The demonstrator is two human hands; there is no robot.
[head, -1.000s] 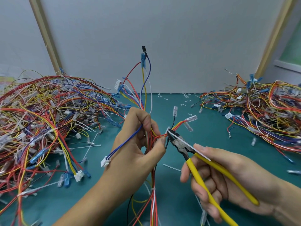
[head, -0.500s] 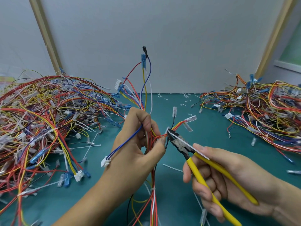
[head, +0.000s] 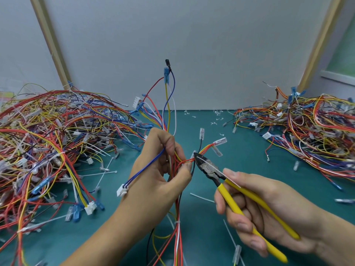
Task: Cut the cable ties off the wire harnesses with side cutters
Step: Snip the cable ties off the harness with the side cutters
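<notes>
The left hand (head: 159, 169) was raised over the counter (head: 249, 150), fingers and thumb clenched round a wire harness (head: 175, 237) whose leads stood upright. Lower right, the right hand (head: 259, 210) gripped the yellow handles of the side cutters (head: 209, 167), tip touching the red wires beside the left thumb. A white cable tie (head: 177, 221) ringed the harness below.

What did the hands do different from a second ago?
The right hand squeezed the yellow handles of the side cutters slightly closer together, with the tip at the wires. The left hand kept gripping the wire harness, and the wire piles stayed put.
</notes>
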